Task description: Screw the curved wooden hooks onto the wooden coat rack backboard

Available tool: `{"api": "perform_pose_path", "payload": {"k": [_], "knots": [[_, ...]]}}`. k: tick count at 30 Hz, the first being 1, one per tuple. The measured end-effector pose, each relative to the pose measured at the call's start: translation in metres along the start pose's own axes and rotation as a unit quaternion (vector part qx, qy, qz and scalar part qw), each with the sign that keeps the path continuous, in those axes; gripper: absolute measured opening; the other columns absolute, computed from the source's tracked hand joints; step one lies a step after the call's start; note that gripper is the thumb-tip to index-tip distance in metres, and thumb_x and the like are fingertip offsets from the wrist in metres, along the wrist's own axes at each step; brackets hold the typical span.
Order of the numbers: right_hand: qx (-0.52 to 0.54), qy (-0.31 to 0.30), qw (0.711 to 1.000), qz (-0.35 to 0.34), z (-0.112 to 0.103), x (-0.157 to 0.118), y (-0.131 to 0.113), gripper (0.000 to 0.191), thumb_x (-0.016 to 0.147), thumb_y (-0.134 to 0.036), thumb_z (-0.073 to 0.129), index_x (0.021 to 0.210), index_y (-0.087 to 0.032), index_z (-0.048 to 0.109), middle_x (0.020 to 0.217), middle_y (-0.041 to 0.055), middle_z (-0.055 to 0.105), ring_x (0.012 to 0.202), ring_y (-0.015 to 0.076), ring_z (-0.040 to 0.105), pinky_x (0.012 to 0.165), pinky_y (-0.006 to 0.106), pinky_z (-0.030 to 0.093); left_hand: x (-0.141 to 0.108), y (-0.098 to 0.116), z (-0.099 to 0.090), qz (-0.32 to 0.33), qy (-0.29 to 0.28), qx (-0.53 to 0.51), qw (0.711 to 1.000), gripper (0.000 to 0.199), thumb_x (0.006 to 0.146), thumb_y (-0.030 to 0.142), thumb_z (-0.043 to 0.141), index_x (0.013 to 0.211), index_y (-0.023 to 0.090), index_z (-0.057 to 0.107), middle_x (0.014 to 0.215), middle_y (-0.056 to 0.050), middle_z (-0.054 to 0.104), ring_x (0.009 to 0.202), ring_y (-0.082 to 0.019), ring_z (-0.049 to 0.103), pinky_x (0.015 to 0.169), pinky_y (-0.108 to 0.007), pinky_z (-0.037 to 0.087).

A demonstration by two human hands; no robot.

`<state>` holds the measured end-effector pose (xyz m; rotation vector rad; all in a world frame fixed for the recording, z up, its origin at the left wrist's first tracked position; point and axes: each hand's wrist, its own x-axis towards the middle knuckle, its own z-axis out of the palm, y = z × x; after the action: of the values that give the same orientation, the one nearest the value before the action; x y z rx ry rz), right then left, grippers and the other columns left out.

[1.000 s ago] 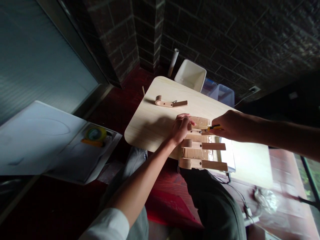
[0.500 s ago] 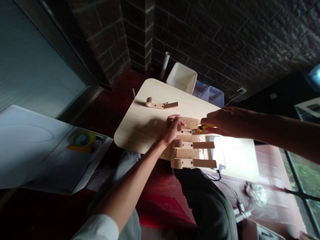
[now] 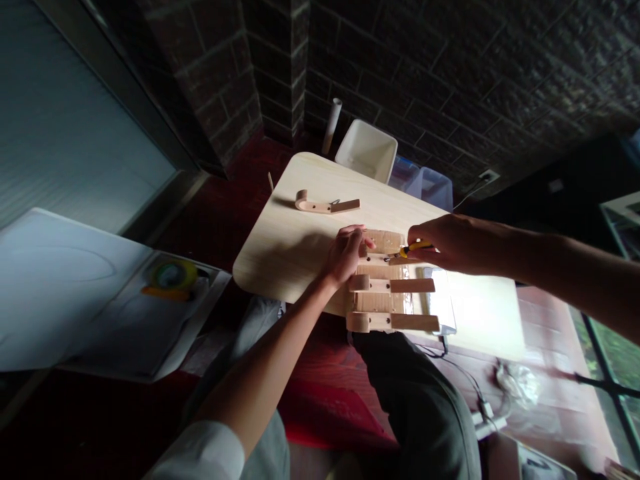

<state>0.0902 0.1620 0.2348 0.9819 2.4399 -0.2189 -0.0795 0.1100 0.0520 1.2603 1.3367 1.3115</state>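
Observation:
A wooden board (image 3: 380,302) lies near the front edge of the table, with J-shaped wooden hooks across it. My left hand (image 3: 346,255) is closed around the curled end of the farthest hook (image 3: 376,259), at the board's left side. In my right hand (image 3: 434,239) is a screwdriver (image 3: 416,247) with a yellow and black handle. It slants down to the left, its tip at a screw on that same hook. Two more hooks, a middle one (image 3: 380,285) and a near one (image 3: 379,322), sit in line towards me.
A loose wooden hook (image 3: 320,206) lies farther back on the pale table (image 3: 273,247). Beyond the table stand a white bin (image 3: 367,150), clear plastic boxes (image 3: 435,187) and a tube (image 3: 331,125). A tape roll (image 3: 173,275) rests at left; cables (image 3: 457,368) hang at right.
The whole view has shifted slightly, so the table and hooks appear a little farther right. The screwdriver handle shows a slightly different angle in my right hand; my left hand keeps its hold.

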Motion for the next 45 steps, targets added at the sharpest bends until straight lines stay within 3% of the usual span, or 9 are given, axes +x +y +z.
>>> {"api": "perform_pose_path", "payload": {"k": [4, 8, 13, 19, 28, 35, 39, 43, 45], "knots": [[0.043, 0.109, 0.992, -0.051, 0.007, -0.003, -0.01, 0.021, 0.096, -0.028, 0.051, 0.109, -0.017, 0.062, 0.104, 0.0117, 0.067, 0.087, 0.0224, 0.064, 0.077, 0.034, 0.045, 0.001, -0.004, -0.002, 0.014, -0.012, 0.007, 1.0, 0.059, 0.104, 0.047, 0.028, 0.079, 0.021, 0.074, 0.115, -0.009, 0.076, 0.131, -0.022, 0.058, 0.111, -0.038, 0.045], [0.118, 0.2, 0.972, -0.045, 0.015, -0.009, -0.02, 0.02, 0.101, -0.029, 0.04, 0.106, -0.021, 0.058, 0.1, 0.009, 0.064, 0.085, 0.0212, 0.061, 0.081, 0.035, 0.046, 0.004, 0.003, -0.01, 0.021, -0.044, 0.002, 0.999, 0.047, 0.102, 0.044, 0.039, 0.084, 0.022, 0.075, 0.104, -0.005, 0.078, 0.131, -0.021, 0.059, 0.114, -0.037, 0.043], [0.246, 0.245, 0.938, 0.013, 0.026, -0.012, -0.021, 0.036, 0.107, -0.044, 0.032, 0.115, -0.021, 0.059, 0.108, 0.0095, 0.066, 0.094, 0.0233, 0.063, 0.083, 0.035, 0.049, 0.006, 0.037, -0.021, 0.079, -0.097, -0.002, 0.992, 0.022, 0.095, 0.038, 0.06, 0.103, 0.024, 0.075, 0.123, -0.003, 0.075, 0.132, -0.022, 0.058, 0.117, -0.04, 0.042], [0.31, 0.349, 0.884, 0.009, 0.041, -0.007, -0.023, 0.054, 0.107, -0.054, 0.025, 0.142, -0.024, 0.053, 0.14, 0.0125, 0.059, 0.131, 0.0292, 0.052, 0.113, 0.048, 0.038, -0.004, 0.069, -0.014, 0.111, -0.177, 0.069, 0.976, 0.037, 0.085, 0.036, 0.077, 0.119, 0.024, 0.071, 0.123, -0.005, 0.075, 0.114, -0.022, 0.069, 0.106, -0.037, 0.053], [0.415, 0.374, 0.83, -0.008, 0.052, -0.008, -0.016, 0.063, 0.104, -0.065, 0.023, 0.149, -0.029, 0.05, 0.152, 0.008, 0.052, 0.143, 0.0289, 0.044, 0.119, 0.049, 0.035, 0.0, 0.084, 0.013, 0.15, -0.08, 0.185, 0.968, 0.016, 0.087, 0.037, 0.076, 0.096, 0.024, 0.075, 0.095, -0.001, 0.079, 0.091, -0.02, 0.074, 0.088, -0.032, 0.058], [0.489, 0.513, 0.695, 0.122, 0.095, -0.033, -0.025, 0.05, 0.106, -0.057, 0.027, 0.132, -0.028, 0.06, 0.139, 0.0107, 0.061, 0.129, 0.0282, 0.057, 0.107, 0.047, 0.047, -0.002, 0.084, 0.017, 0.217, -0.078, 0.196, 0.953, 0.039, 0.092, 0.027, 0.07, 0.13, 0.028, 0.063, 0.111, -0.001, 0.076, 0.1, -0.017, 0.073, 0.098, -0.029, 0.056], [0.585, 0.468, 0.644, 0.156, 0.137, -0.038, -0.015, 0.037, 0.102, -0.054, 0.048, 0.1, -0.024, 0.067, 0.115, 0.009, 0.072, 0.105, 0.0246, 0.067, 0.095, 0.041, 0.053, -0.003, 0.087, 0.016, 0.25, -0.081, 0.234, 0.936, 0.04, 0.094, 0.027, 0.068, 0.133, 0.03, 0.062, 0.116, -0.003, 0.074, 0.103, -0.017, 0.072, 0.102, -0.031, 0.056], [0.698, 0.474, 0.524, 0.116, 0.176, -0.014, -0.003, 0.039, 0.103, -0.056, 0.042, 0.106, -0.025, 0.066, 0.123, 0.0093, 0.07, 0.122, 0.0238, 0.064, 0.101, 0.042, 0.053, -0.005, 0.087, 0.017, 0.252, -0.082, 0.251, 0.931, 0.038, 0.094, 0.027, 0.067, 0.132, 0.029, 0.061, 0.118, -0.004, 0.073, 0.104, -0.018, 0.073, 0.1, -0.032, 0.059], [0.718, 0.457, 0.514, 0.101, 0.184, 0.002, -0.005, 0.043, 0.104, -0.057, 0.037, 0.114, -0.025, 0.065, 0.131, 0.0104, 0.069, 0.129, 0.023, 0.061, 0.105, 0.042, 0.051, -0.006, 0.086, 0.017, 0.243, -0.072, 0.25, 0.934, 0.039, 0.094, 0.027, 0.068, 0.132, 0.028, 0.059, 0.121, -0.004, 0.072, 0.104, -0.018, 0.073, 0.098, -0.032, 0.06]]}}
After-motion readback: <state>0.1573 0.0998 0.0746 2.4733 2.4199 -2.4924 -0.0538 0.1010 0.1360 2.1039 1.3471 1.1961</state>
